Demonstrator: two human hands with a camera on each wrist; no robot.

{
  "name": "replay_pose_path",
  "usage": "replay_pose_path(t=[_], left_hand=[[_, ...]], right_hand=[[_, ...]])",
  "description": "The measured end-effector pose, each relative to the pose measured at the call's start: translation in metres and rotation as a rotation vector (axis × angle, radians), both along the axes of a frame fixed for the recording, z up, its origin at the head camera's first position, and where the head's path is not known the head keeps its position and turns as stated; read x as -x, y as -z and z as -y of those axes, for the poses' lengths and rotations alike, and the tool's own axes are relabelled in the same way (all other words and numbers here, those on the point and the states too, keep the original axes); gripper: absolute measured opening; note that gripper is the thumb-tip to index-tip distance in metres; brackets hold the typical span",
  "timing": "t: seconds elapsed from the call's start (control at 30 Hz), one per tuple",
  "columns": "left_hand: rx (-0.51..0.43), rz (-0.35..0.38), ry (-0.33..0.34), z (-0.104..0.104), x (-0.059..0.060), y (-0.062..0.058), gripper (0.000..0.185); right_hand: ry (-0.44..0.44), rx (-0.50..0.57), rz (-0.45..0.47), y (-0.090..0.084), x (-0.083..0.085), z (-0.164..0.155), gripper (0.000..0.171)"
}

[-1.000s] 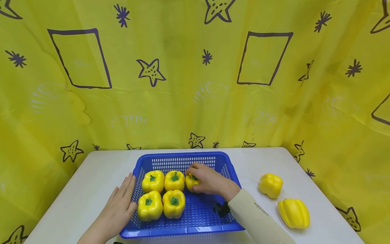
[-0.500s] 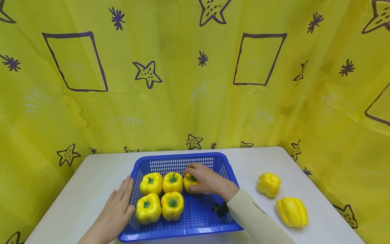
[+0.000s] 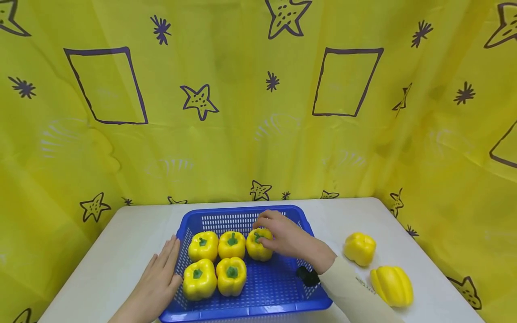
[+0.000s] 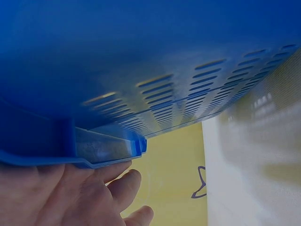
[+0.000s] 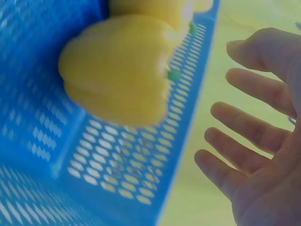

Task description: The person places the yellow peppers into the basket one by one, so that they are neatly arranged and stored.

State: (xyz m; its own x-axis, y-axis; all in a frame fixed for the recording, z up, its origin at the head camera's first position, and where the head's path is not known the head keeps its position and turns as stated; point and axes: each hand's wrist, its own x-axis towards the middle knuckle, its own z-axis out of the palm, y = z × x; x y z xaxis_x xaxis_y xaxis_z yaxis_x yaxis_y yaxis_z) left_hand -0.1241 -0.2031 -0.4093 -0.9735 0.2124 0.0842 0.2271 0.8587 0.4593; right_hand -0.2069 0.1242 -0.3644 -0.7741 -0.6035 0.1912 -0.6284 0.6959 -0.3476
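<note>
A blue plastic basket [image 3: 278,309] holds several yellow bell peppers with green stems, in two rows toward its left. My right hand [image 3: 288,237] is over the rightmost bell pepper [image 3: 258,251] of the back row. In the right wrist view its fingers [image 5: 249,132] are spread and apart from that bell pepper [image 5: 117,70]. My left hand [image 3: 155,278] lies with straight fingers along the basket's left rim; the left wrist view has the fingers [image 4: 124,188] touching beneath the rim. Front-row bell peppers [image 3: 199,280] stand upright beside each other.
On the white table [image 3: 105,251], two more bell peppers lie right of the basket: one farther back [image 3: 359,249], and a larger bell pepper [image 3: 392,286] nearer, close to the right sleeve [image 3: 355,291]. A yellow patterned curtain [image 3: 242,148] surrounds the table's back and sides.
My right hand has let go of the back-row bell pepper and moved up and right off it. The bell pepper stays upright in the basket. My left hand keeps its place at the rim.
</note>
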Motion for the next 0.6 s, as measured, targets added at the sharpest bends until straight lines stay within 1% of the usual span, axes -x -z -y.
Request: replay_pose_path(t=[0.17,0.3,0.47,0.6], left_hand=[[0.023,0.035,-0.003,0.000,0.001,-0.002,0.072],[0.031,0.044,-0.006,0.000,0.001,-0.003,0.072],[0.036,0.064,-0.012,-0.001,0.002,-0.003,0.073],[0.044,0.080,-0.012,-0.002,0.002,-0.004,0.074]], right_hand=[[0.019,0.000,-0.087,-0.012,-0.007,-0.017,0.024],[0.025,-0.025,-0.152,-0.017,-0.011,-0.028,0.024],[0.044,-0.046,-0.190,-0.021,-0.016,-0.040,0.025],[0.083,-0.031,-0.182,-0.026,-0.020,-0.053,0.026]])
